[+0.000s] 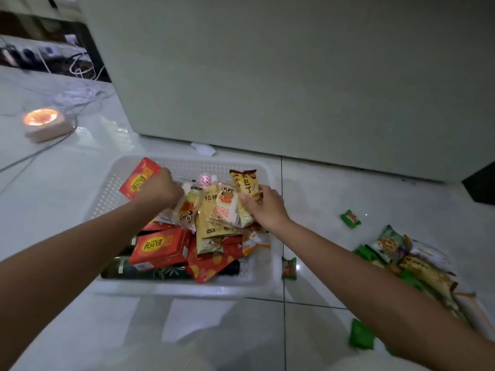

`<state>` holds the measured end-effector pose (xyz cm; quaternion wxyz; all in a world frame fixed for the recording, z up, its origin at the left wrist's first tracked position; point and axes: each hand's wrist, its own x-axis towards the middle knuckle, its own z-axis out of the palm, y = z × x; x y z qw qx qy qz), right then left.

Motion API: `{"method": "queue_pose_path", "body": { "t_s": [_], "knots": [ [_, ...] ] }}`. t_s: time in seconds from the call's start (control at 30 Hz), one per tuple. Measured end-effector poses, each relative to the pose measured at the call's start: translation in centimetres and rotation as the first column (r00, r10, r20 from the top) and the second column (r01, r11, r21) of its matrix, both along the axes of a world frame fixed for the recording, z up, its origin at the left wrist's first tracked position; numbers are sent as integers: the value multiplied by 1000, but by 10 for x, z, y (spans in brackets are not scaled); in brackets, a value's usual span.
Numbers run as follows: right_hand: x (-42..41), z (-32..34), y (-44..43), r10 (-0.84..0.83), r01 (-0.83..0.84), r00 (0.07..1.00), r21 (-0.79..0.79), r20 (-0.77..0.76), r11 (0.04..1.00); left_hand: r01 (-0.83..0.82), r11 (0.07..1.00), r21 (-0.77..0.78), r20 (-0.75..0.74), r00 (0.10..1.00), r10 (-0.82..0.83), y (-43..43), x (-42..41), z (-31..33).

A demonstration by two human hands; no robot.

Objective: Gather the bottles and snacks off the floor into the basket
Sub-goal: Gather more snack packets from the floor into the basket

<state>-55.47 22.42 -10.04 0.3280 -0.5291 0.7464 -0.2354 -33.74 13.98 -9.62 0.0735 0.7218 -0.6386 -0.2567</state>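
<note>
**A lived-in indoor room, probably a home**

Glossy white floor tiles (361,194) with dark grout lines run beneath a large pale grey-green cabinet panel (267,76). A tangle of white cables (80,66) and a small round glowing orange lamp (44,121) sit on the floor.

Dim, greenish exposure. Orange lamp (44,117) glows at left; glare on glossy floor (88,145); wide-angle edges curve and blur.

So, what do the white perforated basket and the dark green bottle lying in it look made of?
White perforated basket: moulded plastic, matte, going by its regular hole grid and faintly translucent rim. Dark green bottle: probably glass, glossy, though tinted plastic is possible.
</note>
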Motion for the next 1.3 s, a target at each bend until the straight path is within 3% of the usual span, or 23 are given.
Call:
{"method": "queue_pose_path", "body": {
  "t_s": [0.07,0.13,0.3,0.4,0.5,0.6,0.67,0.77,0.97,1.13,1.3],
  "knots": [
    [-5,-1,2,-37,32,995,-58,-88,998,102,981,-168,140,987,-78,7,-5,3],
    [-14,-2,7,-87,70,988,-134,-125,988,189,934,-302,172,975,-142,12,-18,7],
    [-74,-15,53,-251,241,965,-123,-72,963,375,839,-395,154,927,-342,37,-88,14],
    [-126,-34,114,-442,439,896,-64,-40,896,543,706,-455,174,831,-528,61,-145,10],
    [-178,-54,195,-655,663,742,8,-140,749,720,533,-444,194,658,-728,90,-204,-1],
    [-210,-65,287,-789,838,524,27,-321,545,843,383,-378,203,479,-854,125,-254,-22],
    [-220,-68,345,-838,914,384,30,-387,405,891,319,-324,190,391,-900,148,-278,-38],
    [-229,-68,419,-829,960,271,79,-489,268,952,221,-211,199,263,-944,181,-301,-61],
    [-254,-74,500,-919,986,17,159,-393,-49,999,45,-31,237,51,-970,222,-325,-85],
    [-282,-96,496,-983,946,95,323,-159,39,992,82,91,203,62,-977,234,-343,-97],
    [-312,-121,478,-927,889,320,401,-198,221,978,115,177,196,80,-977,252,-327,-121]
  ]
}}
